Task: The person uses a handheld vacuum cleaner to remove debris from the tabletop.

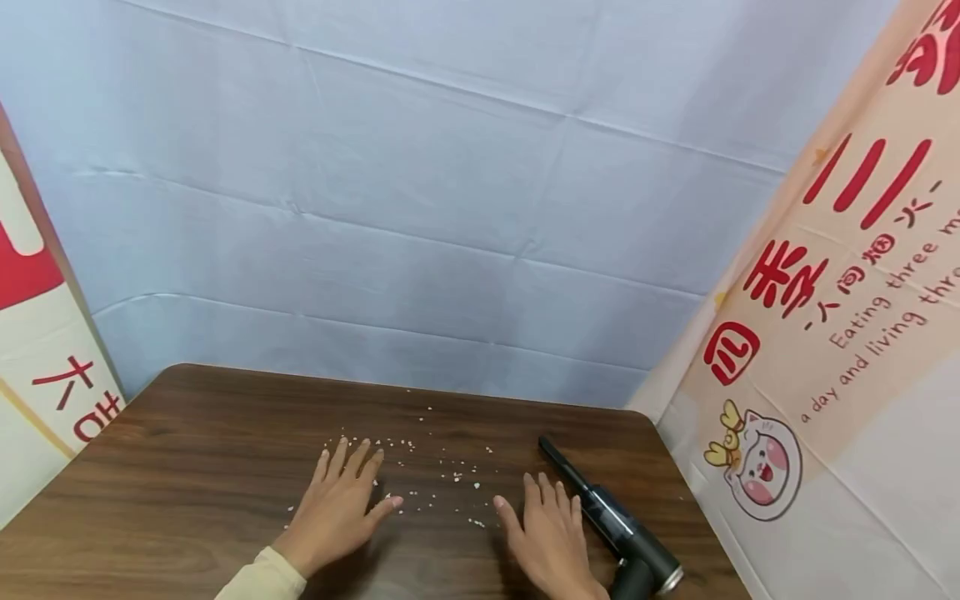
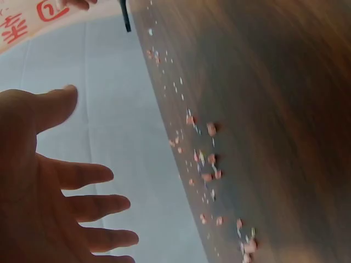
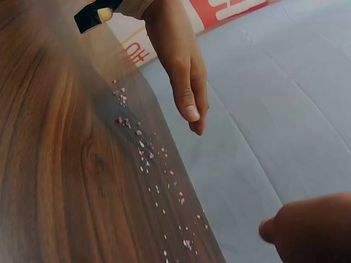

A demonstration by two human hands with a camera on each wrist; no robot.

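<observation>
Pale and pinkish crumbs (image 1: 457, 477) lie scattered over the brown wooden table. My left hand (image 1: 333, 508) hovers palm down at their left side, fingers spread and holding nothing. In the left wrist view that hand (image 2: 33, 203) shows straight fingers, with crumbs (image 2: 212, 129) on the tabletop beyond. To the right of the scatter, my right hand (image 1: 551, 542) is also empty, its fingers extended and thumb apart. Close beside it lies a black handheld vacuum (image 1: 618, 521) with a long narrow nozzle. The right wrist view catches only part of the right hand (image 3: 315, 224).
The wooden table (image 1: 202, 450) has rounded far corners. Behind it hangs a pale blue cloth (image 1: 420, 208). Printed cloths with red lettering hang on the right (image 1: 847, 333) and on the left (image 1: 60, 350). A dark band (image 3: 93, 15) shows around the left wrist.
</observation>
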